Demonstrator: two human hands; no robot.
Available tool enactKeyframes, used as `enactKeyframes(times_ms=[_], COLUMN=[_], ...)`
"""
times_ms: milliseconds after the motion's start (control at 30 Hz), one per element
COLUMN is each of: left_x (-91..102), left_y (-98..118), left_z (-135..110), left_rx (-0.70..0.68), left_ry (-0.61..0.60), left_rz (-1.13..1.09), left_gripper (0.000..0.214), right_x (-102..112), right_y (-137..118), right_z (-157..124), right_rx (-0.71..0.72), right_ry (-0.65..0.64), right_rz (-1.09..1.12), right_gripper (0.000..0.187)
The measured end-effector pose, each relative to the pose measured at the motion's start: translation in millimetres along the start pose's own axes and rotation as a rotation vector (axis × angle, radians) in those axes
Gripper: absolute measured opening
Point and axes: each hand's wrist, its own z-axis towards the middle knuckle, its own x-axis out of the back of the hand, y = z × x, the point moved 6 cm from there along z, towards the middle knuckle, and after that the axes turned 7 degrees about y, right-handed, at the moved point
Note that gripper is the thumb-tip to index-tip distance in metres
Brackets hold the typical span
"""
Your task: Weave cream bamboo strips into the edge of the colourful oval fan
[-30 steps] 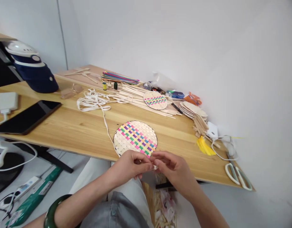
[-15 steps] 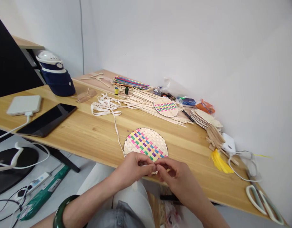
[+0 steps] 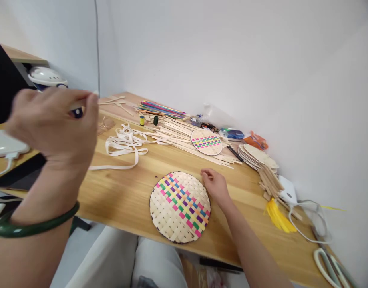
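Note:
My left hand [image 3: 56, 124] is raised high at the left, blurred, with thumb and forefinger pinched on a small white end of what looks like the white ribbon. That flat white ribbon [image 3: 120, 167] runs from a loose heap across the table and passes behind my left forearm. A round woven mat [image 3: 179, 208] with pink, green, yellow, purple and blue strips and a dark edge lies flat near the table's front edge. My right hand [image 3: 215, 186] rests just beyond its upper right rim, fingers curled together; what they hold, if anything, cannot be made out.
Behind lie pale bamboo strips [image 3: 174, 134], coloured strips [image 3: 162, 109], two thread spools [image 3: 155, 120] and a second woven mat [image 3: 206, 141]. To the right are stacked pale discs [image 3: 257, 156], yellow tassels [image 3: 278, 216] and scissors [image 3: 329, 266]. A phone [image 3: 20, 174] is partly hidden at left.
My hands have parted from their shared pinch at the mat's front edge. The left has swung up and left, the ribbon shifting with it; the right has moved up beside the mat, now fully visible.

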Motion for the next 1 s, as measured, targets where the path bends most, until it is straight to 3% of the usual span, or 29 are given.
enactKeyframes(times_ms=[33, 67, 200, 267, 333, 467, 667, 867, 1000], left_x=[-11.5, -31.5, -130.6, -164.3, -184.5, -200.0, -202.8, -203.6, -203.8], left_y=[10, 20, 52, 59, 62, 61, 53, 49, 46], left_z=[0, -5, -56, -84, -105, -126, -139, -143, -142], left_rx=[-0.077, -0.146, -0.370, -0.448, -0.503, -0.561, -0.586, -0.546, -0.455], left_ry=[0.045, 0.002, -0.440, -0.589, -0.679, -0.772, -0.819, -0.843, -0.877], left_rz=[0.093, 0.119, 0.027, 0.024, 0.031, 0.042, 0.074, 0.083, 0.064], left_gripper=[0.063, 0.058, 0.024, 0.021, 0.022, 0.027, 0.030, 0.028, 0.028], right_x=[-2, -3, -8, -9, -9, -8, -2, 4, 3], right_y=[1, 3, 7, 11, 13, 12, 6, -5, -11], right_z=[5, 10, 22, 23, 21, 13, 5, -6, -12], right_rx=[-0.011, -0.020, -0.042, -0.054, -0.061, -0.044, -0.041, -0.073, -0.077], right_ry=[-0.008, -0.020, -0.088, -0.100, -0.089, -0.092, -0.150, -0.337, -0.428], right_rz=[0.017, 0.035, 0.100, 0.119, 0.128, 0.114, 0.005, -0.281, -0.282], right_gripper=[0.029, 0.028, 0.024, 0.026, 0.030, 0.032, 0.025, 0.016, 0.014])
